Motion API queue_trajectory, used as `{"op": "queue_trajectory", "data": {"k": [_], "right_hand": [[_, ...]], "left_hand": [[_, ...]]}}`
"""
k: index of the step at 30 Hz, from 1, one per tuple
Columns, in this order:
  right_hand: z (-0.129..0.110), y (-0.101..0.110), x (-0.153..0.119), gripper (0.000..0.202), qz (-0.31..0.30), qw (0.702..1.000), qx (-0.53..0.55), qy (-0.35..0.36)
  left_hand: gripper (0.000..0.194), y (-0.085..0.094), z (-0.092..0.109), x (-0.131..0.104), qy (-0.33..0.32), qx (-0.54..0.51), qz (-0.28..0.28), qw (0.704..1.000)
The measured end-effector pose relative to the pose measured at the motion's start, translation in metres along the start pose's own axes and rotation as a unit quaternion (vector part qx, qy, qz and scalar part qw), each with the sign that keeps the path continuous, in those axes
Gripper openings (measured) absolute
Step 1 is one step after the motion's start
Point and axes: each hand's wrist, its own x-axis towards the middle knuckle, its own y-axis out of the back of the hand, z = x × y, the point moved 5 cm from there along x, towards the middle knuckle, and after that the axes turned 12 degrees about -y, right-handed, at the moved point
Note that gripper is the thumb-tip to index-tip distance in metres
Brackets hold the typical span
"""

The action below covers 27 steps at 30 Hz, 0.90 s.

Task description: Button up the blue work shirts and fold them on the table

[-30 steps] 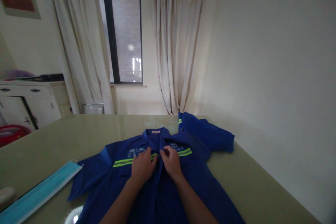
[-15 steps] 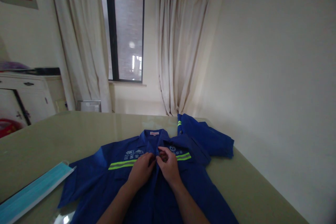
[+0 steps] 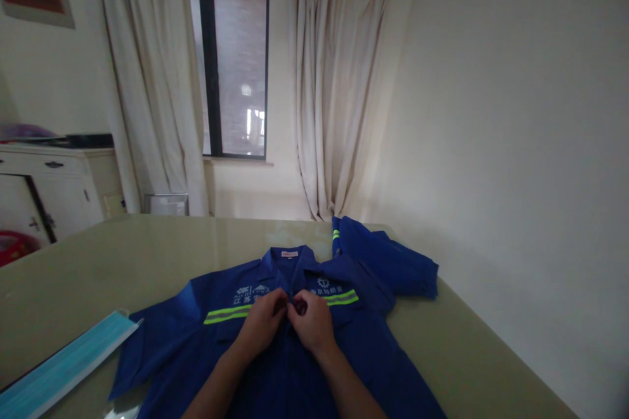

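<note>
A blue short-sleeved work shirt lies face up on the table, collar pointing away from me, with yellow-green reflective stripes and white print across the chest. My left hand and my right hand meet at its front opening, just below the collar. Fingers of both are pinched on the edges of the front placket, fingertips almost touching. Whatever small fastening may sit between them is hidden by the fingers.
A folded blue garment with a reflective stripe lies past the shirt's right shoulder. At the left, a light-blue face mask rests on the greenish table by the sleeve. A white wall runs along the right side.
Both hands stay at the shirt front; the right fingers have drawn in closer to the left ones and curled more. The view has tilted slightly upward.
</note>
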Motion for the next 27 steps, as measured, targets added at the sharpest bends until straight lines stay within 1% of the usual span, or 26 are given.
{"op": "queue_trajectory", "data": {"k": [3, 6, 9, 12, 16, 20, 24, 27], "right_hand": [[0.001, -0.002, 0.000, 0.007, -0.003, 1.000, 0.005, 0.003], [0.001, 0.000, 0.000, 0.010, 0.018, 1.000, -0.012, -0.006], [0.001, 0.004, 0.000, 0.021, 0.046, 0.998, -0.042, -0.020], [0.002, 0.004, 0.000, 0.029, 0.059, 0.996, -0.059, -0.021], [0.003, 0.003, 0.000, 0.026, 0.074, 0.994, -0.074, -0.017], [0.003, 0.005, -0.002, 0.024, 0.093, 0.990, -0.099, -0.039], [0.000, 0.008, -0.003, 0.023, 0.097, 0.989, -0.101, -0.038], [-0.002, 0.008, -0.003, 0.023, 0.078, 0.994, -0.072, -0.025]], "left_hand": [[0.014, -0.006, -0.006, -0.001, -0.006, 0.025, -0.004, 1.000], [0.014, -0.008, -0.006, -0.002, -0.029, 0.007, 0.005, 1.000], [0.012, -0.007, -0.004, -0.003, -0.032, -0.007, 0.009, 0.999], [0.012, -0.006, 0.000, -0.003, -0.028, 0.005, 0.006, 1.000], [0.015, -0.009, 0.005, -0.003, -0.032, 0.038, -0.010, 0.999], [0.015, -0.012, 0.005, -0.003, -0.037, 0.050, -0.024, 0.998], [0.017, -0.011, 0.006, -0.004, -0.050, 0.049, -0.014, 0.997], [0.016, -0.011, 0.008, -0.004, -0.041, 0.068, -0.006, 0.997]]}}
